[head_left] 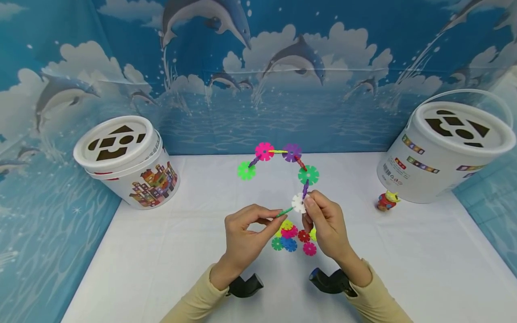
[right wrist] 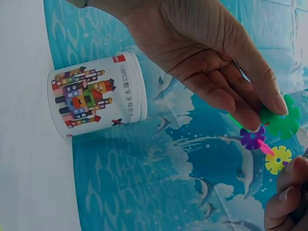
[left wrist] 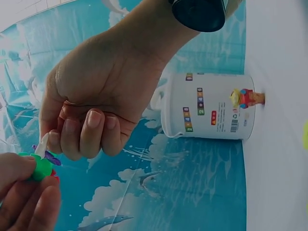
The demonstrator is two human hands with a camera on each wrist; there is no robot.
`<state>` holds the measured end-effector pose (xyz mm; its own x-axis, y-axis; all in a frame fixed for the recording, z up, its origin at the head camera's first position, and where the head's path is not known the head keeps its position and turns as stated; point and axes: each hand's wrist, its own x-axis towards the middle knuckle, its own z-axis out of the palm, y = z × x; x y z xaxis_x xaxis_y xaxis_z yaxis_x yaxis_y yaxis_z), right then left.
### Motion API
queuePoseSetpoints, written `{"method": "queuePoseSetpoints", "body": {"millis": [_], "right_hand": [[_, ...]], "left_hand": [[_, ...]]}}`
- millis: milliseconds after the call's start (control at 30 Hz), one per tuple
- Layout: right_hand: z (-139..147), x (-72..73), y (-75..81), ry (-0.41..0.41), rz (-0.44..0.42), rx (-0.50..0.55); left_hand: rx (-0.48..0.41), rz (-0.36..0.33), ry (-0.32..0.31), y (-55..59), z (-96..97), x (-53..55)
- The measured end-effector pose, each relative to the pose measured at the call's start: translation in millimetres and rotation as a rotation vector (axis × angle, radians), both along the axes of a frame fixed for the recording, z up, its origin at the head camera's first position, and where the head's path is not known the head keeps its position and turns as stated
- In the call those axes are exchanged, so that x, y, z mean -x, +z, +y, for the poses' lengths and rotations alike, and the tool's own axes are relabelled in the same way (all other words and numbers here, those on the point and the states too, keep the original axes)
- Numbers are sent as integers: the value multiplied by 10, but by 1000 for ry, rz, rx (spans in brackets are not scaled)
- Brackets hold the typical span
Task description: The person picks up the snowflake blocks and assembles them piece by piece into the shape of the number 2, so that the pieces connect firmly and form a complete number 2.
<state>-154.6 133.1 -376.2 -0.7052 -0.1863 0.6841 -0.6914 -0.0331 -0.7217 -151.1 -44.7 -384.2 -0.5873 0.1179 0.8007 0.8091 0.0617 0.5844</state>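
My left hand (head_left: 252,226) pinches a green snowflake disc (head_left: 284,211), seen edge-on, between thumb and index finger. Opposite it, my right hand (head_left: 327,220) grips a white snowflake disc (head_left: 298,203) at the end of a curved chain. A purple disc (head_left: 305,189) links the white one to a green disc (head_left: 308,175). Farther round come a purple disc (head_left: 291,152), a pink disc (head_left: 264,151) and a light green end disc (head_left: 246,170). The held green disc (left wrist: 42,168) meets the white disc's edge; whether their slots interlock I cannot tell.
Loose discs (head_left: 288,244) in several colours lie on the white table below the hands. A lidded white bucket (head_left: 129,166) stands at the left, another bucket (head_left: 444,148) at the right. A small red-and-yellow toy figure (head_left: 386,201) stands by the right bucket.
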Motion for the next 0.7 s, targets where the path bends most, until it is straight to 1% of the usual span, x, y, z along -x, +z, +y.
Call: {"method": "queuePoseSetpoints", "body": {"millis": [200,333,533,700], "right_hand": [[-10,-3,9,-6,18,-10],[-13,3,-18,-3,20,-19],[-19,13,-78,-5,34,-43],[-26,-6,-68,-9,29,-45]], "left_hand": [[0,80,6,-20,4,15],[4,114,17,-27,1,26],[-5,134,11,-21,3,15],[-1,135,-15,-20,-4,9]]}}
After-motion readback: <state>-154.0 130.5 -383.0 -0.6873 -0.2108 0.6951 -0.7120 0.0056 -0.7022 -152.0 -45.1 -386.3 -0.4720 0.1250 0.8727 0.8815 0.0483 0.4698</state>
